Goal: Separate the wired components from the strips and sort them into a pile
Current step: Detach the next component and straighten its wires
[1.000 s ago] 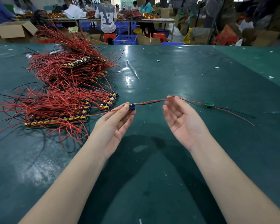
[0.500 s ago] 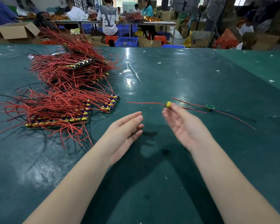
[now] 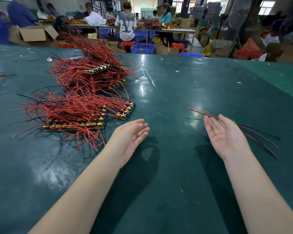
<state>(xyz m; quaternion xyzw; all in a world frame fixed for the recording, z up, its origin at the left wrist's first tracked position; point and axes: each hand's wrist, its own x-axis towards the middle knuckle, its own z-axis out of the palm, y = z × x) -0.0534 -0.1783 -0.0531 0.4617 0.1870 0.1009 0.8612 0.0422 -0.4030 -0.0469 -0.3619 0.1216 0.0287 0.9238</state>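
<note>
A green table (image 3: 184, 92) fills the head view and serves as the reference surface. Left hand (image 3: 131, 132) — palm turned inward and up, fingers straight and relaxed, holding nothing — hovers above the table's near centre. Right hand (image 3: 225, 134) is likewise spread, palm up and facing left, fingers loosely extended and gripping nothing; it hovers above the table to the right of centre.

Separated wired components (image 3: 259, 134) lie on the table directly behind and to the right of the right hand: a few red and black leads run from a point left of the fingertips, pass behind the hand, and fan out toward the table's right side. Their small boards are hidden by the hand, and whether the hand touches the leads cannot be told.

Strips (image 3: 76, 124) still carrying components rest on the table's left half. The nearest is a long board edged with yellow and blue parts, red wires bristling from it toward the left; a shorter strip (image 3: 126, 109) lies just right of it, closest to the left hand but apart from it. Further strips (image 3: 98, 70) are heaped behind these, toward the table's far left edge.

Beyond the far edge stand a cardboard box (image 3: 35, 34), a blue crate (image 3: 143, 48) and red stools (image 3: 127, 44); several people sit at further work tables.
</note>
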